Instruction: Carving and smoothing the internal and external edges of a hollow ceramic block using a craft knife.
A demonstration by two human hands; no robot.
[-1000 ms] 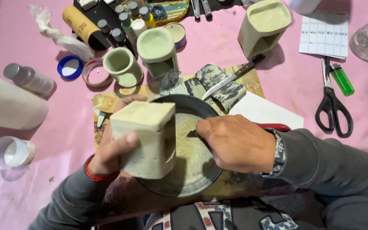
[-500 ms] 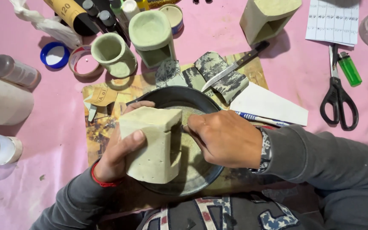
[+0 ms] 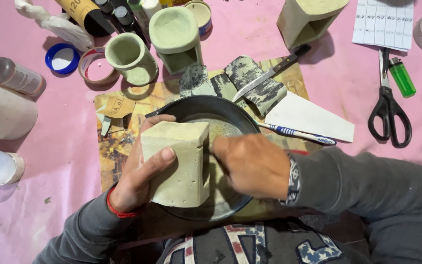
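My left hand (image 3: 140, 173) grips a pale, square clay block (image 3: 181, 164) and holds it tilted over a dark round pan (image 3: 230, 110). My right hand (image 3: 252, 164) is closed and pressed against the block's right side, over the pan; whatever it holds is hidden by the fingers. The pan rests on a printed board (image 3: 123, 139) on a pink cloth, and pale dust lies in its bottom.
Behind the pan lie sandpaper pieces (image 3: 255, 80), a knife (image 3: 272, 73), a toothbrush (image 3: 299, 134) and white card (image 3: 308, 120). Greenish clay pots (image 3: 174, 34) (image 3: 130, 56) and another block (image 3: 308, 17) stand farther back. Scissors (image 3: 389, 105) and a green lighter (image 3: 401, 76) lie right; bottles and tape rolls left.
The block has been turned and tilted in my left hand. My right hand has shifted a little against its right side. The camera view has moved slightly.
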